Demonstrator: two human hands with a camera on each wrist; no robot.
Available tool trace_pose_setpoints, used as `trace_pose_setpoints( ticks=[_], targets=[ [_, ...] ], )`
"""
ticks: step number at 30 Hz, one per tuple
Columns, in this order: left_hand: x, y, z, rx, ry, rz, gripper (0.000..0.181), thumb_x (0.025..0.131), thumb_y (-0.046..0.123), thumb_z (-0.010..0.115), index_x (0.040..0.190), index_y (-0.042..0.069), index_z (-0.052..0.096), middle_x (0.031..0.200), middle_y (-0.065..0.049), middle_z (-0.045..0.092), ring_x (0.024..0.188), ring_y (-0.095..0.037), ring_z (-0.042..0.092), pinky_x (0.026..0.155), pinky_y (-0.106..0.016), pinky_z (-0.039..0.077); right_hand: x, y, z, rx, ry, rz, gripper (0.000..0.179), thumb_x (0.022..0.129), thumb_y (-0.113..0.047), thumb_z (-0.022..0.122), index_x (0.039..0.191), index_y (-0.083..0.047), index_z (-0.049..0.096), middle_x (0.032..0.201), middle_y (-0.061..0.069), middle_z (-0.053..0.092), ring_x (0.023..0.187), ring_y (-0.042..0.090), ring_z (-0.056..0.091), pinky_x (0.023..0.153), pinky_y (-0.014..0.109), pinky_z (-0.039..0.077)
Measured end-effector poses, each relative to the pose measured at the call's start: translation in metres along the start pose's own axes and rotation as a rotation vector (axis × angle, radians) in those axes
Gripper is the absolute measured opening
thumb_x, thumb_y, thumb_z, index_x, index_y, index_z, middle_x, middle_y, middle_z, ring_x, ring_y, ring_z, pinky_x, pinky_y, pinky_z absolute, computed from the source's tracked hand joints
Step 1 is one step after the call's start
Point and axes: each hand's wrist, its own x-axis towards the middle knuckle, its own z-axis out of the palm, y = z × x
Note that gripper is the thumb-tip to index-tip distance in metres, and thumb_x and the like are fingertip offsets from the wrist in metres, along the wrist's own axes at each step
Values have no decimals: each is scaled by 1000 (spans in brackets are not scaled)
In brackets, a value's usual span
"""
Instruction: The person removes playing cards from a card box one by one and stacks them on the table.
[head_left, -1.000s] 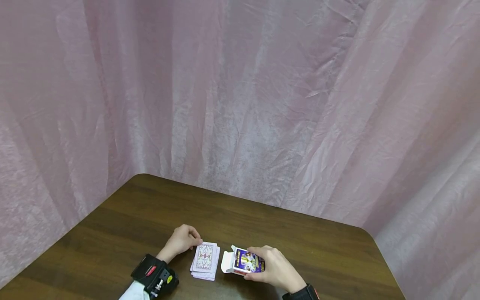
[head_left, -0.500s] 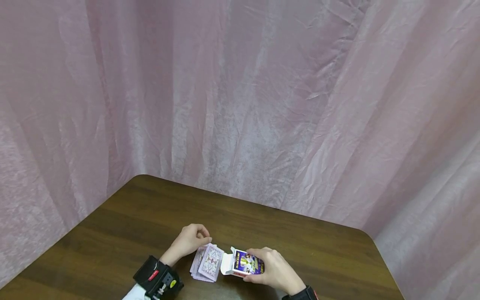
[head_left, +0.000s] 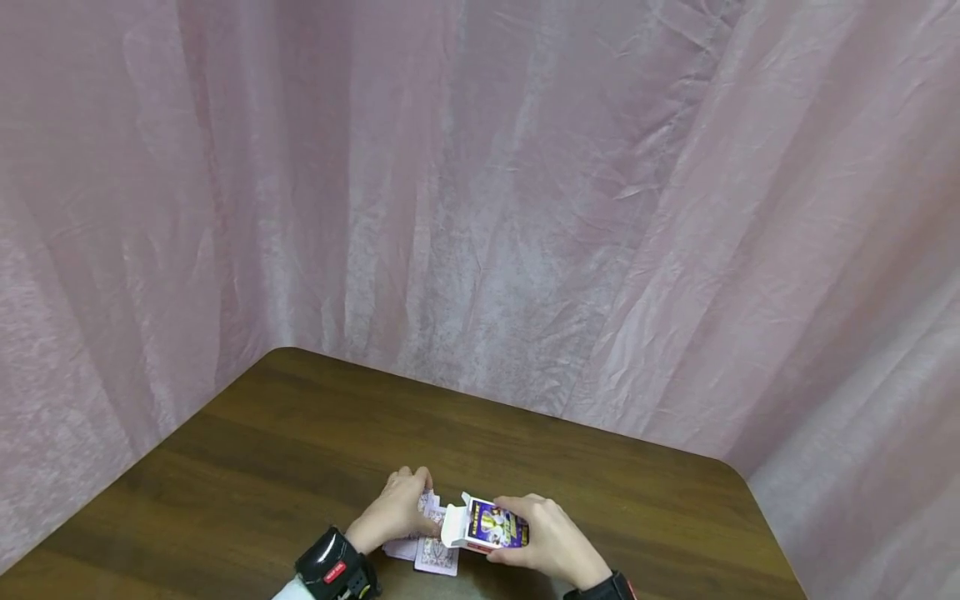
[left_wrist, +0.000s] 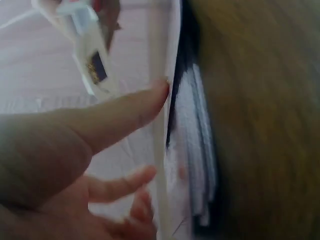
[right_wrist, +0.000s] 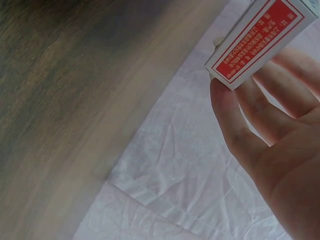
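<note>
My left hand (head_left: 393,510) lies over a spread stack of playing cards (head_left: 437,560), patterned backs up, and hides part of it. In the left wrist view its thumb (left_wrist: 125,112) stretches straight to the face of a card, with the other fingers (left_wrist: 122,186) spread and blurred below. The stack's layered edge (left_wrist: 197,160) rests on the wood. To the right, my right hand (head_left: 553,537) grips a purple and white card box (head_left: 491,527) between thumb and fingers. The box's open flap points left, right at the cards. A red printed side (right_wrist: 260,42) shows in the right wrist view.
A brown wooden table (head_left: 300,433) with rounded corners bears the cards. Behind it hangs a pink curtain (head_left: 480,208). Black straps with a camera mount (head_left: 335,567) circle the left wrist.
My left hand has moved right from the stack's far left corner to over the cards. Upper cards have slid right and nearer, toward the box flap. The right hand and box have stayed put.
</note>
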Motion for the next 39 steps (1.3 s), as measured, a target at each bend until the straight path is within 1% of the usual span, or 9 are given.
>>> trace_pose_setpoints(
  ticks=[3,6,15,23,27,29,32,35,39],
  targets=[
    [-1,-3,-1,22,65,-80,65,52,22,94,99,3,53,94,-15,45,90,-30,41,72,-42,42,0,0,0,-5,8,-10,56,74,-46,80,116,-11,66,102,0,71,87,4,59,73,21,49],
    [0,-6,-5,18,83,-140,68,51,23,95,100,0,53,95,-19,45,89,-34,43,73,-45,43,0,0,-1,-4,5,-13,56,74,-45,80,115,-10,67,101,-1,71,86,4,58,72,20,49],
    [0,-10,-14,1,89,-208,56,53,18,94,90,4,55,96,-22,44,92,-38,42,73,-47,44,0,1,1,14,-12,-3,55,75,-45,80,115,-10,66,99,-1,70,84,2,57,71,19,48],
    [1,-10,-16,17,62,-122,39,57,9,90,83,6,61,86,-9,61,87,-27,54,75,-41,46,-1,0,2,5,-14,19,56,74,-45,80,117,-11,66,100,0,70,86,5,58,72,21,48],
    [2,-6,-17,25,53,-106,32,62,5,86,84,5,63,87,-9,61,85,-25,55,75,-41,46,0,0,1,10,-22,21,56,74,-44,80,117,-11,66,101,0,70,86,4,58,73,21,48],
    [2,-3,-16,18,64,-70,27,66,5,83,85,5,64,86,-9,60,83,-23,54,73,-39,46,1,0,0,10,-23,14,55,75,-44,80,116,-10,66,101,0,71,86,4,58,72,20,48],
    [3,5,-13,-69,50,43,15,76,8,77,86,6,66,82,-5,61,76,-15,55,67,-30,46,1,0,0,15,-19,2,55,75,-44,80,115,-10,66,101,0,71,86,3,58,72,20,49],
    [4,14,-9,-235,-57,144,8,83,13,73,83,7,69,75,-1,64,65,-7,54,57,-21,43,1,-1,0,19,-9,-6,55,75,-45,79,116,-11,66,101,-1,70,86,4,58,71,20,48],
    [0,24,-6,-354,-179,133,16,84,21,74,80,6,70,71,-1,66,59,-6,53,51,-20,42,1,-3,-1,19,3,-21,54,76,-46,78,116,-12,66,101,-1,70,87,4,58,71,20,48]
  ],
)
